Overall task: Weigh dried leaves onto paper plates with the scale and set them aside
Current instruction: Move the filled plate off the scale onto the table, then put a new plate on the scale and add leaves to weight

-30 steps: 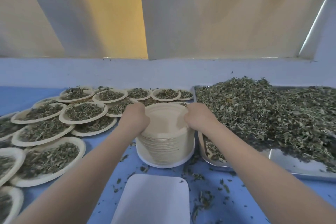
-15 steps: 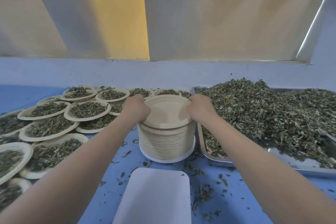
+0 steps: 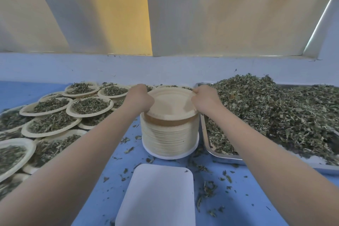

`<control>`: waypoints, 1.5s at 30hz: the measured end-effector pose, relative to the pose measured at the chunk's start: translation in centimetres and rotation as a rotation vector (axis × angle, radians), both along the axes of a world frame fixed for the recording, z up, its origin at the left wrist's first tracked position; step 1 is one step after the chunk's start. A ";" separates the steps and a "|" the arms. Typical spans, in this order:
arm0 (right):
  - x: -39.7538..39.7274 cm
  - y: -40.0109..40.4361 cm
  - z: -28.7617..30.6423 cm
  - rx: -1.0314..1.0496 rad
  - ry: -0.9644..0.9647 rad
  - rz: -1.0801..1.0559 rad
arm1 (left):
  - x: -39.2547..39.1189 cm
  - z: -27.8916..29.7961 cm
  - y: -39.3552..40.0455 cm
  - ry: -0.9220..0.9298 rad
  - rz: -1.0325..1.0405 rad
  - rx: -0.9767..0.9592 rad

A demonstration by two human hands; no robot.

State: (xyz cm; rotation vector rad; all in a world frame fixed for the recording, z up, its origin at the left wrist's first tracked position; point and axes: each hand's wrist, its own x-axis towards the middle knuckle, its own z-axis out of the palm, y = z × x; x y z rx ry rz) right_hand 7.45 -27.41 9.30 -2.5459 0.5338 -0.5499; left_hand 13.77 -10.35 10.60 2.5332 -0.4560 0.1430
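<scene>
Both hands grip the top plate (image 3: 169, 101) above the plate stack (image 3: 169, 137), left hand (image 3: 140, 100) and right hand (image 3: 205, 100) on opposite rims; filled plates (image 3: 89, 106) crowd the left, a leaf-heaped metal tray (image 3: 225, 156) the right. A white scale (image 3: 157, 194) sits nearest on the blue table (image 3: 113, 170); a pale wall rises behind.

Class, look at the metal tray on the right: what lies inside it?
The metal tray holds a heap of dried leaves. Most of its floor is covered by them; the person's right forearm hides part.

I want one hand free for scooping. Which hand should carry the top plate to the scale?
Probably the left hand: both grip the top plate, but the right hand is beside the leaf tray.
</scene>
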 end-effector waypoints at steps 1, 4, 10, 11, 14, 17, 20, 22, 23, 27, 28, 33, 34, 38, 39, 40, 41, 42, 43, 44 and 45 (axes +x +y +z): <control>-0.1 0.0 0.1 0.018 -0.009 -0.007 | 0.1 -0.1 0.0 0.029 0.015 -0.049; -0.4 -0.1 0.2 -0.020 -0.012 -0.013 | 0.3 -0.4 0.2 0.105 0.063 -0.143; -0.2 0.9 0.3 -0.098 0.060 0.010 | 0.4 -0.3 0.1 0.089 0.094 -0.125; 0.0 1.1 0.2 -0.107 0.060 0.004 | 0.4 -0.2 0.0 0.059 0.103 -0.107; 0.7 1.4 0.0 -0.125 0.055 -0.004 | 0.5 0.0 -0.2 -0.005 0.118 -0.072; 1.2 1.4 -0.5 -0.067 0.004 -0.018 | 0.7 -0.5 0.1 -0.014 0.119 -0.067; 1.4 1.4 -0.6 -0.029 -0.042 -0.036 | 0.9 -1.1 0.5 0.017 0.125 -0.075; 1.8 1.3 -0.4 -0.009 -0.057 -0.061 | 0.9 -1.4 0.6 0.036 0.126 -0.076; 1.9 1.2 -0.4 -0.016 -0.046 -0.064 | 0.8 -1.6 0.6 0.042 0.129 -0.072; 2.5 1.0 -0.4 -0.043 -0.027 -0.091 | 0.7 -1.6 0.4 0.063 0.117 -0.112; 2.6 0.9 -0.3 -0.041 -0.027 -0.091 | 0.7 -1.5 0.4 0.062 0.112 -0.126; 2.5 0.4 0.4 -0.012 -0.118 -0.124 | 0.6 -1.3 0.2 0.052 0.069 -0.235; 2.3 0.4 0.5 0.002 -0.145 -0.127 | 0.5 -1.3 0.3 0.045 0.058 -0.260; 1.3 0.3 0.6 0.032 -0.192 -0.105 | -0.1 -1.2 0.9 0.029 0.025 -0.382; 1.0 0.3 0.6 0.054 -0.206 -0.099 | -0.4 -1.1 1.2 0.021 0.014 -0.412; 0.5 0.5 0.7 0.083 -0.221 -0.087 | -0.7 -1.1 1.5 0.016 0.006 -0.439; 0.1 0.7 0.7 0.117 -0.230 -0.072 | -1.2 -1.1 1.9 0.016 0.008 -0.468; -0.5 0.9 0.8 0.145 -0.235 -0.056 | -1.7 -0.9 2.4 0.019 0.018 -0.501; -1.2 1.3 1.0 0.160 -0.236 -0.042 | -2.3 -0.7 2.9 0.022 0.034 -0.540; -2.0 1.8 1.1 0.166 -0.240 -0.032 | -3.0 -0.4 3.5 0.025 0.048 -0.580; -2.8 2.3 1.3 0.172 -0.247 -0.021 | -3.8 -0.1 4.2 0.028 0.055 -0.612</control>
